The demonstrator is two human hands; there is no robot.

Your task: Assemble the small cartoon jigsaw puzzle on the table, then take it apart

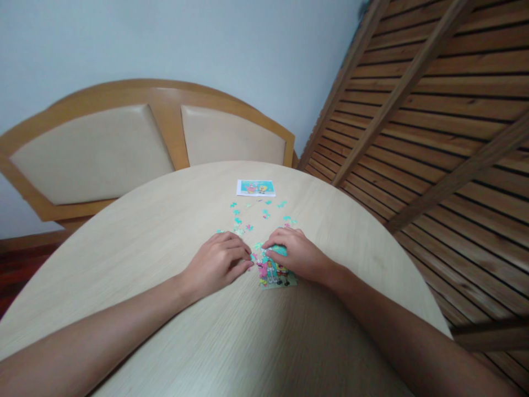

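Note:
A partly joined jigsaw puzzle (pixel 273 273) with pink, yellow and teal cartoon figures lies flat on the table between my hands. My left hand (pixel 221 259) rests at its left edge, thumb and fingers drawn together; what sits between the tips is too small to make out. Over the puzzle's upper right part lies my right hand (pixel 296 253), covering some of it. Its thumb and forefinger close on a small puzzle piece (pixel 263 251) at the upper edge. Beyond the hands, loose puzzle pieces (pixel 237 220) in teal and pink are scattered.
A white card with a teal cartoon picture (pixel 257 188) lies farther back on the round wooden table (pixel 165 231). Behind the table stands a cushioned bench back (pixel 99 154) against a pale wall. Wooden slatted panels (pixel 413 121) rise along the right side.

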